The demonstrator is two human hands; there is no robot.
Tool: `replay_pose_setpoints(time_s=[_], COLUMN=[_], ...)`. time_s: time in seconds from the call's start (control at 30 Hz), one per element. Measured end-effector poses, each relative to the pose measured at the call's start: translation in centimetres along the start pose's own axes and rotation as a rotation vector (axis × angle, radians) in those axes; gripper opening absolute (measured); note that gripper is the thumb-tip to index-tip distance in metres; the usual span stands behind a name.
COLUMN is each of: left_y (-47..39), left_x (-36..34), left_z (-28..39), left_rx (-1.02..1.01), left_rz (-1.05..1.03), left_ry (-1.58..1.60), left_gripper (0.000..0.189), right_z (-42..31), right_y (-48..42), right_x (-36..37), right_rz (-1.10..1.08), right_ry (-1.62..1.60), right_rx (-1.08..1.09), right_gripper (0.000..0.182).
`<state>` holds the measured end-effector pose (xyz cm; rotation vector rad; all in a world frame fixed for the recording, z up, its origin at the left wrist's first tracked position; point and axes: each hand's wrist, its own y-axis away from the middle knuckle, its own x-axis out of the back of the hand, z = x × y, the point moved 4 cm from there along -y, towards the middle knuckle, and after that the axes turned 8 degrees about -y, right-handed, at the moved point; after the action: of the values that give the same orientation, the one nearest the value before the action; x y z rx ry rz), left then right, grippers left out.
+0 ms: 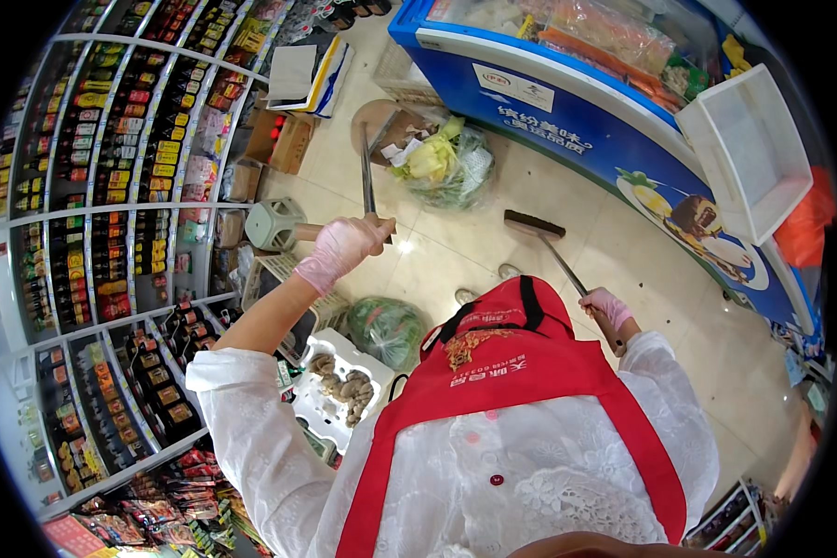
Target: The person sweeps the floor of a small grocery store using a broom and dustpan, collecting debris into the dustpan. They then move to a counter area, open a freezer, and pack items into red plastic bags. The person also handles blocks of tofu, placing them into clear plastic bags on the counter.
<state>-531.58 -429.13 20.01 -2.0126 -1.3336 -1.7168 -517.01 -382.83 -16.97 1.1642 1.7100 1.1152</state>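
My left hand (345,251), in a pink glove, grips the upper end of a long-handled dustpan's metal pole (368,178). The dustpan (401,132) rests on the floor with paper scraps in or against it. Pale leafy greens (432,155) lie beside it, on a clear plastic bag (453,185) of green vegetables. My right hand (607,307), also gloved in pink, holds the handle (565,268) of a push broom. Its dark bristle head (534,223) is on the tiles, apart from the dustpan and the bag.
A blue chest freezer (530,118) runs along the far right, with a white plastic bin (750,153) at its edge. Shelves of bottles (111,160) line the left. Nearby are a plastic stool (273,223), a bagged green melon (387,328) and a foam box (321,411) holding ginger-like roots.
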Motion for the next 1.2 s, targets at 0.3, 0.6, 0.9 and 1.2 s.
replay_pose_setpoints(time_s=[0.3,0.6,0.9,1.2], left_y=[1.1,1.1,2.6,4.4], left_x=[4.1,5.7,6.6,8.3], left_z=[-0.1,0.3,0.0,2.7], left_rx=[0.019,-0.011,0.002,-0.028], left_rz=[0.001,0.039,-0.004,0.106], left_ry=[-0.005,0.0,-0.088,-0.102], left_gripper=[0.031,0.039,0.04,0.038], right_z=[0.9,0.2,-8.5,-22.2], right_y=[0.8,1.3,9.2,8.0], right_x=[-0.5,-0.4,-1.5,-12.5], right_rz=[-0.006,0.028,-0.099,-0.679], right_ry=[-0.089,0.082,0.286,0.303], right_rx=[-0.017,0.036,0.188,0.635], right_gripper=[0.014,0.013,0.01,0.015])
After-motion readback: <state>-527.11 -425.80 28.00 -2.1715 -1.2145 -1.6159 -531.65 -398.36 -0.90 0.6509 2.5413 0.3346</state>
